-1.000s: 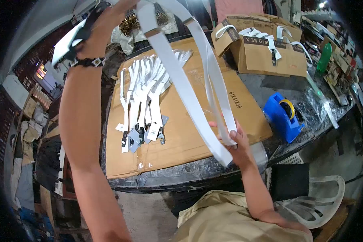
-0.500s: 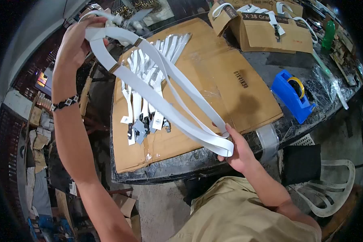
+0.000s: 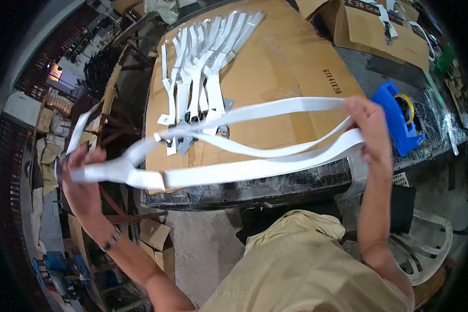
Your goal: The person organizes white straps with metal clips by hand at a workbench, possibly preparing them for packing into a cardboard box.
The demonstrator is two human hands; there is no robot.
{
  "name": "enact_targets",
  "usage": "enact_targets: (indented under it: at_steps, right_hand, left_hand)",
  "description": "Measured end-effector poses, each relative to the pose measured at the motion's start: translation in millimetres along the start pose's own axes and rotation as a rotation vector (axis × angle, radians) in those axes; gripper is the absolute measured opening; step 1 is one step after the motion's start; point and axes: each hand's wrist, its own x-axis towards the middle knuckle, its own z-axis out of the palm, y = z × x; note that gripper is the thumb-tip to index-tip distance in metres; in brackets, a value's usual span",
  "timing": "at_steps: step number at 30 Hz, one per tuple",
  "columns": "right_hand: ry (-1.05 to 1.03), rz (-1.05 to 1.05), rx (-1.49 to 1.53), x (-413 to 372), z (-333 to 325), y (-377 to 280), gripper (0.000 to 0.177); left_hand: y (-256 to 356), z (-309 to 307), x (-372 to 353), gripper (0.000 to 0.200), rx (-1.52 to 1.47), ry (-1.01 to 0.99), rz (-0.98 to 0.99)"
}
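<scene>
A long white strap is stretched in loops between my two hands, above the front part of the cardboard sheet. My left hand, blurred by motion and wearing a bracelet, grips the strap's joined end beyond the sheet's left side. At the other end my right hand is closed around the loops, near the blue tape dispenser. Beneath the strap, a fanned bundle of white straps with tags and dark buckles lies on the cardboard.
An open cardboard box with white straps over its edge stands at the back right. A green bottle and clear plastic wrap are at the right edge. A pale plastic chair stands at the lower right.
My left hand has come down from the upper left, and my right hand has moved up and right. The strap now spans nearly level. The view has shifted, with the cardboard higher in it.
</scene>
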Motion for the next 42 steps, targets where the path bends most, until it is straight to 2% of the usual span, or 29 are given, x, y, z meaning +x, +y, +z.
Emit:
enact_targets:
  at_steps: [2,4,6,8,10,12,13,14,15,16,18,19,20,21,22,23,25,27,30,31,32,34,35,38,39,42]
  right_hand:
    - [-0.113,-0.079,-0.158,9,-15,-31,0.031]
    - [-0.249,-0.111,-0.3,14,-17,-55,0.032]
    - [-0.339,-0.118,-0.32,4,3,-77,0.03]
    - [-0.458,-0.178,-0.343,-1,18,-82,0.029]
    - [-0.624,-0.254,-0.409,-8,41,-84,0.021]
    - [-0.807,-0.393,-0.453,-11,67,-83,0.019]
    - [-0.845,-0.37,-0.471,-13,78,-84,0.021]
    - [-0.874,-0.35,-0.488,-14,88,-84,0.022]
    - [-0.901,-0.324,-0.504,-16,95,-84,0.024]
    - [-0.928,-0.353,-0.508,-18,101,-85,0.023]
    - [-0.974,-0.443,-0.512,-17,111,-91,0.02]
    - [-0.992,-0.361,-0.568,-18,115,-99,0.02]
    - [-1.006,-0.401,-0.549,-19,119,-102,0.019]
    - [-1.016,-0.442,-0.529,-19,123,-104,0.019]
    - [-1.021,-0.48,-0.511,-20,125,-105,0.018]
    - [-1.024,-0.528,-0.478,-22,127,-108,0.018]
    - [-1.017,-0.632,-0.425,-23,128,-112,0.016]
    - [-0.922,-0.647,-0.584,-24,120,-119,0.018]
    - [-0.767,-0.6,-0.584,-23,104,-111,0.029]
    - [-0.725,-0.585,-0.563,-21,100,-105,0.033]
    - [-0.666,-0.639,-0.646,-19,97,-103,0.037]
    - [-0.644,-0.713,-0.596,-14,94,-95,0.043]
    - [-0.635,-0.748,-0.57,-12,93,-92,0.046]
    - [-0.582,-0.793,-0.568,-10,92,-89,0.052]
    - [-0.553,-0.816,-0.556,-8,92,-88,0.054]
    - [-0.469,-0.88,-0.548,-4,92,-88,0.059]
  left_hand:
    - [-26,-40,-57,0.051,-0.303,-0.107,-0.107]
    - [-64,-56,-127,0.044,-0.417,0.07,-0.193]
    - [-121,-69,-214,0.043,-0.617,0.229,-0.353]
    - [-168,-62,-308,0.043,-0.712,0.205,-0.66]
    - [-187,-37,-373,0.046,-0.64,0.132,-1.05]
    - [-208,-31,-424,0.048,-0.465,-0.004,-1.422]
    - [-206,-25,-433,0.043,-0.054,-0.172,-1.573]
    - [-206,-22,-432,0.041,0.294,-0.429,-1.656]
    - [-187,-8,-402,0.039,0.654,-0.693,-1.696]
    - [-171,3,-373,0.038,1.023,-0.959,-1.679]
    - [-159,9,-331,0.039,1.028,-0.742,-0.961]
    - [-129,42,-287,0.037,0.739,-0.431,-0.773]
    - [-105,75,-252,0.04,0.54,-0.262,-0.495]
    - [-82,98,-218,0.054,0.376,-0.283,-0.38]
    - [-76,120,-196,0.064,0.263,-0.289,-0.046]
    - [-60,148,-174,0.067,0.276,-0.307,0.09]
    - [-40,182,-149,0.068,0.251,-0.403,0.18]
    - [-32,203,-132,0.062,0.178,-0.555,0.084]
    - [-36,208,-114,0.046,-0.302,-0.678,-0.277]
    - [-40,208,-109,0.033,-0.312,-0.686,-0.326]
    - [-49,208,-103,0.031,-0.306,-0.742,-0.335]
    - [-65,209,-90,0.028,-0.288,-0.84,-0.368]
    - [-67,212,-85,0.027,-0.29,-0.869,-0.37]
    - [-78,228,-87,0.031,-0.312,-0.776,-0.235]
    - [-79,227,-83,0.033,-0.16,-0.791,-0.134]
    - [-81,243,-74,0.035,-0.369,-0.777,-0.102]
